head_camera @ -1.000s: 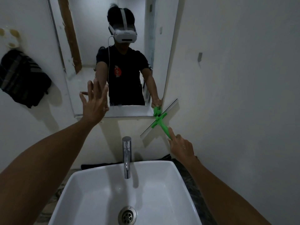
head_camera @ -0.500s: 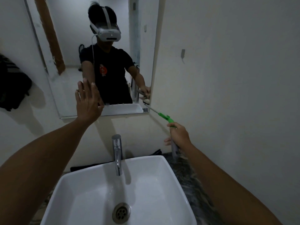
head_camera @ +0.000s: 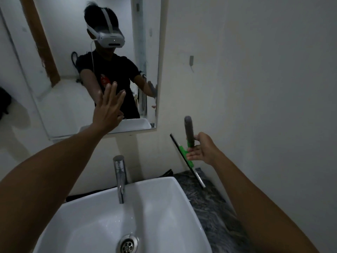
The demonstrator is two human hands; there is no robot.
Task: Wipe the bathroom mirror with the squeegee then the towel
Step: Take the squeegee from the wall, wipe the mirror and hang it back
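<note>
The rectangular mirror [head_camera: 60, 99] hangs on the wall above the basin and reflects a person in a headset. My left hand [head_camera: 107, 110] is raised flat against its lower part, fingers spread, holding nothing. My right hand [head_camera: 202, 148] grips the green squeegee [head_camera: 188, 136] to the right of and below the mirror. Its grey handle points up and its long blade slants down toward the counter. The squeegee is off the glass. I see no towel that I can name with certainty.
A white basin [head_camera: 182, 201] with a chrome tap [head_camera: 119, 178] sits directly below. A dark marbled counter [head_camera: 215, 207] runs along the right. A dark cloth edge [head_camera: 165, 173] shows behind the basin. A dark bag [head_camera: 3, 99] hangs at far left.
My right hand has pulled the squeegee off the mirror's lower right corner and turned it over, handle now upward and blade down. My left hand stays against the glass.
</note>
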